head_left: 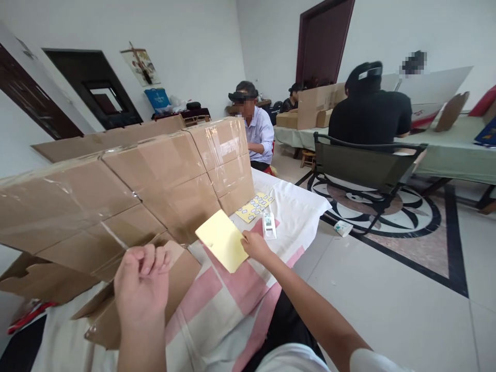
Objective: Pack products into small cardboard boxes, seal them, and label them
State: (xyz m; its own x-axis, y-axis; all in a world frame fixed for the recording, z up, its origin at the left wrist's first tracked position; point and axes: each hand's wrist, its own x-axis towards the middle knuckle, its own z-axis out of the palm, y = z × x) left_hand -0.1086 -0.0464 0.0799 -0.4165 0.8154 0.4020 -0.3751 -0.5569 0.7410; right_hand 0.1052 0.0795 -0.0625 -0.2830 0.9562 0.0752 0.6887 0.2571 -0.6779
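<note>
My right hand [258,247] pinches the edge of a blank pale-yellow card [221,240] above the pink-and-white cloth. My left hand [142,279] is raised at the lower left with its fingers curled in; whether anything small is between them I cannot make out. An opened cardboard box [184,271] lies just behind that hand. Past the yellow card, a second yellow sheet [256,206] bears several small outlined labels. Beside it lies a small white plastic holder [269,226] with a greenish patch.
A taped wall of cardboard boxes [174,170] runs along the far side of the table cloth [209,320]. A co-worker [260,129] sits beyond it. Another person [370,111] sits at right in a folding chair [364,165]. A paper cup [343,228] lies on the floor.
</note>
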